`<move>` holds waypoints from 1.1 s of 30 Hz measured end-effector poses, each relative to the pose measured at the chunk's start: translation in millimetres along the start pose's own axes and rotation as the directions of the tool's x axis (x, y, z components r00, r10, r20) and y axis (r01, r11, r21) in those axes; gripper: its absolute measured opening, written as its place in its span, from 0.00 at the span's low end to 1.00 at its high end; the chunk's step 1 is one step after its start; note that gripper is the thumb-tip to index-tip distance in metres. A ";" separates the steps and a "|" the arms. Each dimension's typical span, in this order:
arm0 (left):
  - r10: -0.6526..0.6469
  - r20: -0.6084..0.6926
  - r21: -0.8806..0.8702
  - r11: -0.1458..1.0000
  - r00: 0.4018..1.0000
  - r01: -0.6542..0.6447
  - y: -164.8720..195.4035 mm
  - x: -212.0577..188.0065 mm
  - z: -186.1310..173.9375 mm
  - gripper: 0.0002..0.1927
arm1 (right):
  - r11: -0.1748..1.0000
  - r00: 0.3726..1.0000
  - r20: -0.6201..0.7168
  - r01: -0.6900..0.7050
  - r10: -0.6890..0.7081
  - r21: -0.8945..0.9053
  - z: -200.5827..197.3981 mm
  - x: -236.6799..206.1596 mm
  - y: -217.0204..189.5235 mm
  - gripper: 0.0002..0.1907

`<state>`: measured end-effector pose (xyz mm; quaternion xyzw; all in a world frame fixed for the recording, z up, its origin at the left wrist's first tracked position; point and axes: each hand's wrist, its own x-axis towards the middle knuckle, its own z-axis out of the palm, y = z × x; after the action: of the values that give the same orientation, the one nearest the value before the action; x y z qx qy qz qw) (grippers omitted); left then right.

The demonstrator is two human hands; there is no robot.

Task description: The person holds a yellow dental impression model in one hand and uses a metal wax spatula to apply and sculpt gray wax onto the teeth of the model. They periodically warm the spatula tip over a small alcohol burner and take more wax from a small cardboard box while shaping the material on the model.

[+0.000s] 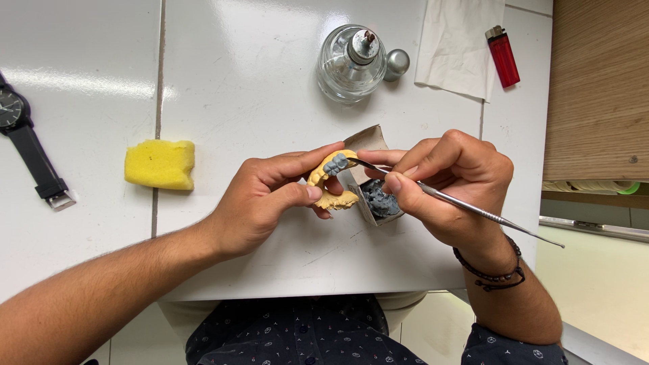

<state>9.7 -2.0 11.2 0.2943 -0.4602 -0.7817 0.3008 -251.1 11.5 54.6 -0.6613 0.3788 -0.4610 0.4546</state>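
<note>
Fingers of the left hand (260,203) pinch a yellow dental cast (329,189), thumb under it and forefinger along its top, holding it just above the white table (236,94) near the front edge. A grey wax tooth block (336,163) sits on the upper end of the cast. The right hand (449,182) is closed in a pen grip on a thin metal tool (473,209); its tip touches the grey block, and its long handle runs out past the wrist, which wears a dark bead bracelet (497,274).

Just right of the cast, half hidden beneath the right fingers, a small cardboard box (368,145) holds a lump of grey wax (380,199). Beyond the cast stands a glass spirit burner (350,62) with its metal cap (397,62) beside it; further right lie a folded tissue (456,44) and a red lighter (503,55). Left of the cast rests a yellow sponge (160,164), and well beyond that, at the table's far left, a black wristwatch (27,145).
</note>
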 end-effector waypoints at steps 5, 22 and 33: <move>-0.002 -0.002 -0.008 1.000 1.000 0.002 -0.2 -0.2 0.0 0.29 | 1.000 1.000 0.006 0.001 -0.001 -0.007 -0.2 -0.1 -0.1 0.09; -0.003 0.005 0.014 1.000 1.000 0.003 0.3 0.5 0.0 0.29 | 1.000 0.999 0.040 0.011 -0.011 0.000 -5.5 -1.0 0.2 0.09; -0.061 0.056 -0.200 0.977 0.997 0.071 -1.2 1.0 -3.4 0.28 | 0.961 0.977 -0.211 0.028 0.032 0.275 -21.2 2.1 28.4 0.10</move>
<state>11.4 -4.1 8.6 0.2581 -0.3758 -0.8410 0.2914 -273.1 -4.3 31.6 -0.5375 0.3579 -0.5773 0.4997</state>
